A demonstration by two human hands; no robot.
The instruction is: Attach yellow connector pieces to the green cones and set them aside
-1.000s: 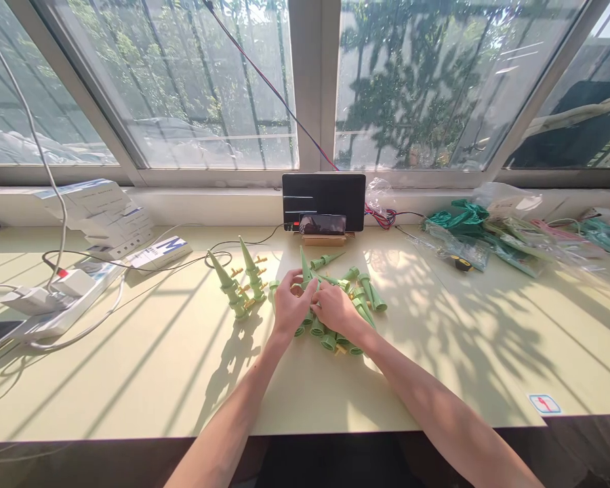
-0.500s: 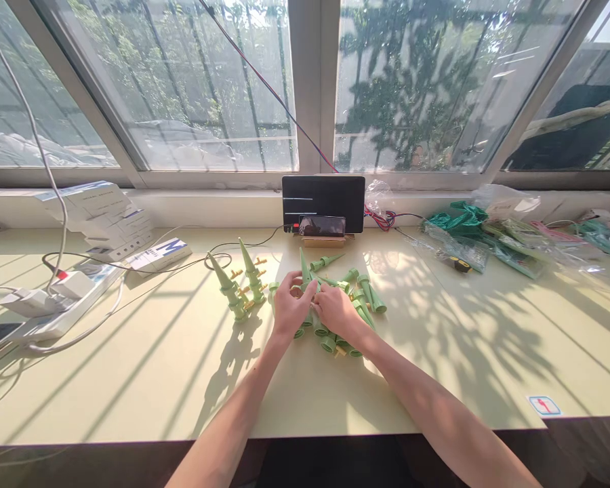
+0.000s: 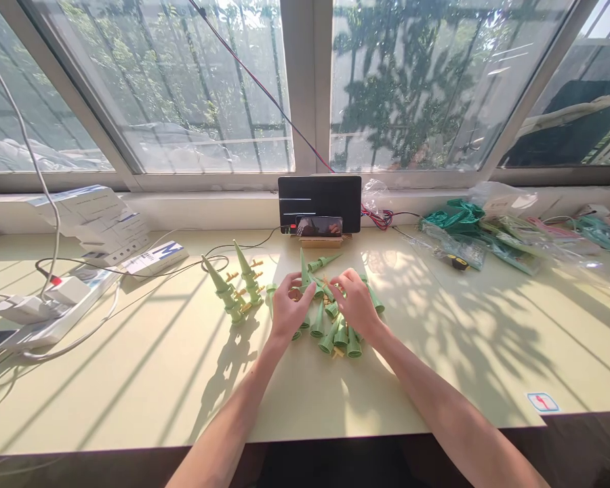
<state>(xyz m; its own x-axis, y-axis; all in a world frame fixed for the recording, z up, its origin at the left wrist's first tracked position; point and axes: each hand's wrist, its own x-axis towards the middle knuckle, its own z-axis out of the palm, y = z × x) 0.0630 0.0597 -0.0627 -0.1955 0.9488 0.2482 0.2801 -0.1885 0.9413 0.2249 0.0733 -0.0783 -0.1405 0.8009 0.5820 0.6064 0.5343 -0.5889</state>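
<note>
My left hand (image 3: 288,308) is closed around a green plant watering spike (image 3: 304,266), whose pointed tip rises above the fingers. To its right, my right hand (image 3: 356,305) hovers at the loose pile, fingers bent and thumb drawn in; whatever lies between its fingertips is too small to make out. Below and between the hands lie several green cone spikes (image 3: 354,343) with their open ends toward me. A small yellow valve (image 3: 338,352) pokes out at the pile's near edge. Left of my hands stand green spikes (image 3: 227,293) with yellow valves on their sides, points up.
A tablet (image 3: 320,196) with a phone (image 3: 319,226) before it stands by the window. On the left are a power strip (image 3: 55,332), cables and white boxes (image 3: 102,220). Plastic bags (image 3: 503,244) and a yellow-black tape measure (image 3: 456,262) lie at the right.
My right hand has moved right, away from my left hand, uncovering more of the pile's near spikes. My left hand stays around its spike. The view has shifted slightly.
</note>
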